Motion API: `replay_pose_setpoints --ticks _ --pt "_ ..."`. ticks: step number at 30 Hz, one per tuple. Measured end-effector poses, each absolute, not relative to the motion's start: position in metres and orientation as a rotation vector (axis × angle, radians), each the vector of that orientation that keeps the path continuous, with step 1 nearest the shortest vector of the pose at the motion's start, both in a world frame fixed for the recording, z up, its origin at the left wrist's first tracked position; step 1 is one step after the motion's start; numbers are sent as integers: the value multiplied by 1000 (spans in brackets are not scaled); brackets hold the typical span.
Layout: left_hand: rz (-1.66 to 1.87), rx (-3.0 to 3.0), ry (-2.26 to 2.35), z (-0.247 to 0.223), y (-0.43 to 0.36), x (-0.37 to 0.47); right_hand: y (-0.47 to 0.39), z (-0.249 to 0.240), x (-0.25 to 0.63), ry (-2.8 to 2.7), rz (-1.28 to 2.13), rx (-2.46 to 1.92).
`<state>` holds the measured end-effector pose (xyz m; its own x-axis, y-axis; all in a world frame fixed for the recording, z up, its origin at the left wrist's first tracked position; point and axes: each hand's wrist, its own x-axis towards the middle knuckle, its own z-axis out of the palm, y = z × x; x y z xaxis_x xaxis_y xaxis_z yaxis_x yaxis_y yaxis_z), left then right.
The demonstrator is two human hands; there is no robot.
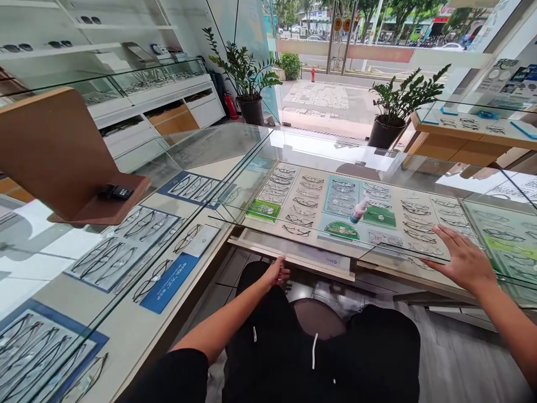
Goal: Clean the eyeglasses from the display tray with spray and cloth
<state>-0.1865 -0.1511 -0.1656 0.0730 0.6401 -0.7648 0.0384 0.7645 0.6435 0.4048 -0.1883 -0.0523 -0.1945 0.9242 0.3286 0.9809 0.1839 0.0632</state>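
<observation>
My left hand is at the front edge of a shallow drawer that stands pulled out under the glass counter. Its fingers curl below the drawer's front, with the thumb up against the edge. A pale sheet with small print shows inside the drawer. My right hand rests with fingers apart on the front edge of the glass countertop, holding nothing. Beneath that glass lie rows of eyeglasses. A small bottle with a pinkish-white top stands on the glass between the hands.
To the left, another glass case holds eyeglasses on trays and a blue card. A brown stand with a small black device is on top. Potted plants stand beyond the counter. A round stool is below.
</observation>
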Motion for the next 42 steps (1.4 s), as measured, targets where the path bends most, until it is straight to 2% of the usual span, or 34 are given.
replay_pose_setpoints --ticks 4,6,8,10,12,15,19,25,30,32,35,37,39,42 --pt "200 845 1247 -64 -187 -221 -188 -55 410 -2222 -372 -1828" --pt "123 1366 974 -1 -188 -238 -189 -52 408 -2205 -360 -1834" --pt "257 1785 1126 47 -171 -256 -191 -47 403 -2192 -336 -1870" --pt "285 2131 1411 67 -140 -279 -193 -41 398 -2194 -307 -1916" --pt "262 2380 1603 59 -106 -304 -195 -38 394 -2205 -287 -1952" --pt "227 2489 1752 24 -68 -334 -195 -37 393 -2204 -287 -2006" --pt "293 2498 1764 -10 -58 -349 -196 -39 394 -2178 -292 -2107" --pt "285 2499 1678 -11 -65 -354 -203 -37 379 -2106 -270 -2220" --pt "229 2551 1663 -13 -65 -355 -216 -16 301 -1954 -274 -2007" --pt "222 2551 1650 -16 -65 -356 -220 -1 255 -1914 -128 -1915" --pt "258 2541 1608 -21 -65 -358 -215 15 189 -2131 462 -1786" --pt "272 2545 1577 -23 -65 -359 -202 17 156 -2199 721 -1772" --pt "268 2538 1569 -25 -67 -357 -182 8 133 -2246 845 -1832" --pt "302 2480 1656 -23 -72 -351 -144 -21 119 -2316 780 -1998"
